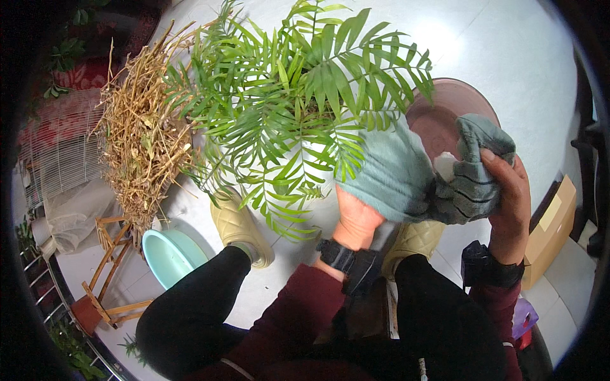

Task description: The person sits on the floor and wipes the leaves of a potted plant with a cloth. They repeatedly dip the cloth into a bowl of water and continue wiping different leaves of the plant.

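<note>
A grey-green cloth [398,174] with dark stripes stretches between my two hands. My right hand [511,188] grips its bunched end, thumb on top. The other end drapes over my left hand [358,214], hiding the fingers; only the wrist and back of the hand show. Just beyond the left hand spreads a leafy green potted palm [329,83], its fronds touching or overlapping the cloth's edge. Its pot is hidden by leaves. Behind the cloth, a brownish-pink basin [469,97] stands on the floor, partly covered from view.
Dry stalks [143,128] are heaped left of the palm. A pale turquoise basin [171,255] stands by my left leg, near a wooden folding frame [107,266]. A cardboard box [553,228] is at right. My yellow quilted slippers [236,221] rest on the tiled floor.
</note>
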Demonstrator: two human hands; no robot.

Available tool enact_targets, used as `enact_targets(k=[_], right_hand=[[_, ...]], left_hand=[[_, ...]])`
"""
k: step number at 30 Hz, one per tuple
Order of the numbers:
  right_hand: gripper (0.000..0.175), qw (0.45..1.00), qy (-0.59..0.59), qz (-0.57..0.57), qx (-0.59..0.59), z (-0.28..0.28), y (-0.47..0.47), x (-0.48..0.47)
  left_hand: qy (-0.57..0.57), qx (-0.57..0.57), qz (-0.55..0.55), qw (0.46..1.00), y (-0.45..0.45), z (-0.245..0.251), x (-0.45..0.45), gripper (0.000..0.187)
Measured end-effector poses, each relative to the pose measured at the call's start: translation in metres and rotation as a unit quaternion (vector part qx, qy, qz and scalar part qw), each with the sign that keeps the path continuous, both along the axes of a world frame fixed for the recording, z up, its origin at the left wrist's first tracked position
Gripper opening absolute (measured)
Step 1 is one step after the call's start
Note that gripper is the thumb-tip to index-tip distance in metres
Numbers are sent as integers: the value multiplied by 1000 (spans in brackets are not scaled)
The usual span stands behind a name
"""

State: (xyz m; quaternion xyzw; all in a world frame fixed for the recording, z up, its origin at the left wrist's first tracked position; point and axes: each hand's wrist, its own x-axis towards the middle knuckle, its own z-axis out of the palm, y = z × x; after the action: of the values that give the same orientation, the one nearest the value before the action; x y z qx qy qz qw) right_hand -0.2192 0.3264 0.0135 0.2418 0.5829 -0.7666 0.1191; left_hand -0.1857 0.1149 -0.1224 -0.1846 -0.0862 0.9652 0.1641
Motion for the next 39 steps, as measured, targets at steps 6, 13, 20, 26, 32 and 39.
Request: enact_targets(k=[6,13,20,26,32,39], right_hand=[[20,970,129,117,167,11,-12,-8],[46,765,319,346,440,25,-43,-15],[52,654,386,348,550,-8,-88,-38],[53,610,384,374,584,-24,-84,-28],[50,616,393,403,551,-21,-71,-17],[61,742,260,500,362,13,-41,-15]], left_hand=[[62,-37,21,997,-3,0,-21,69],[58,-70,18,996,-7,5,-20,65],[44,-2,37,998,-14,11,-20,63],[68,-27,34,997,-16,17,-17,52],[52,24,56,997,-12,10,-9,51],[28,-10,42,999,-18,10,-11,57]])
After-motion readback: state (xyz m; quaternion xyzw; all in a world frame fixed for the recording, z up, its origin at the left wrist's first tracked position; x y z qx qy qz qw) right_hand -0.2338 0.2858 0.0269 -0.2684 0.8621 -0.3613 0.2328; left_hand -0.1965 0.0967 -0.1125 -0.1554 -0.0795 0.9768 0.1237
